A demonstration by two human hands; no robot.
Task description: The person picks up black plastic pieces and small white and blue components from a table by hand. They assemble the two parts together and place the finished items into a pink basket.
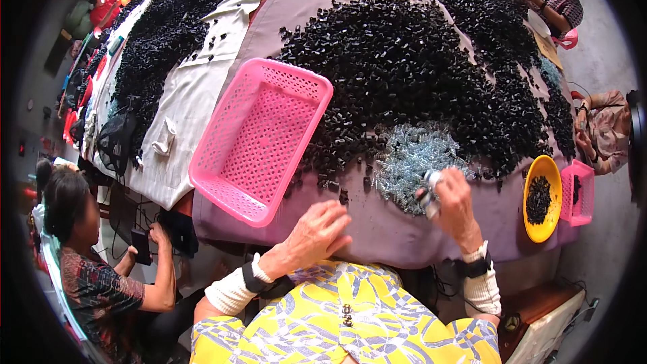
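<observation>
My left hand [313, 232] hovers at the near edge of the cloth-covered table, its fingers loosely bent and apart, holding nothing I can see. My right hand [456, 205] is closed at the front of a heap of small pale-blue, clear pieces [414, 162]. White and dark bits show at its fingertips, too small to tell whether they are finger wraps or a held part. Behind that heap spreads a large pile of small black pieces [397, 61]. To the left of both, an upright pink perforated basket [328, 87] rests on the cloth with no pieces inside.
Right of my hands are a yellow bowl [554, 195] of dark pieces and a small pink basket [585, 212]. A crumpled white cloth [164, 137] lies left. A seated person [101, 276] holds a dark phone-like device at left; other people sit around the table.
</observation>
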